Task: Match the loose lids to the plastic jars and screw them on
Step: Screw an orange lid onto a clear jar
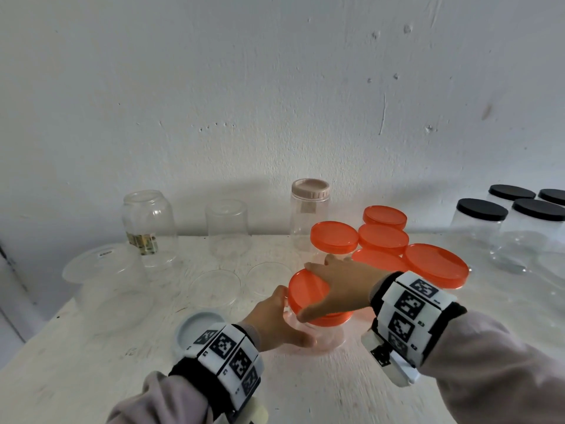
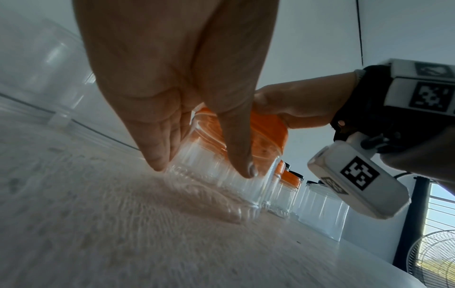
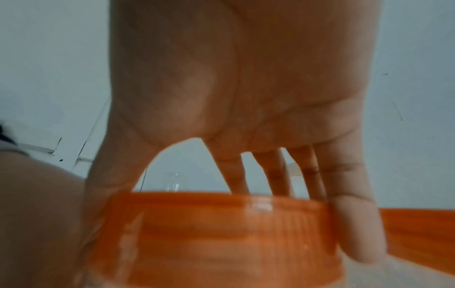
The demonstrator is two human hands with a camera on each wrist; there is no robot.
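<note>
A: Bkgd first. White scuffed wall fills upper half of head view; white tabletop takes the lower half.

B: Where's the task item?

A: Clear jar w/ orange lid, low centre of frame, standing on the table. I see my left hand wrapped round the jar body from frame-left, thumb & fingers curled on it. Left wrist cam confirms: fingertips on the ribbed clear wall.

B: Right hand?

A: Right hand over the lid from frame-right, fingers and thumb spread down its rim, clamped on it. Right wrist cam: little finger pressed to the lid's side. Can't tell how far it's screwed on.

B: Rest of the table?

A: Orange-lidded jars clustered just behind my right hand, centre-right. Black-lidded jars far right. Beige-lidded jar at the wall, centre. Open clear jars mid-left. Pale blue lid lying by my left wrist, lower centre-left. Two clear lids flat on the table, centre-left.
</note>
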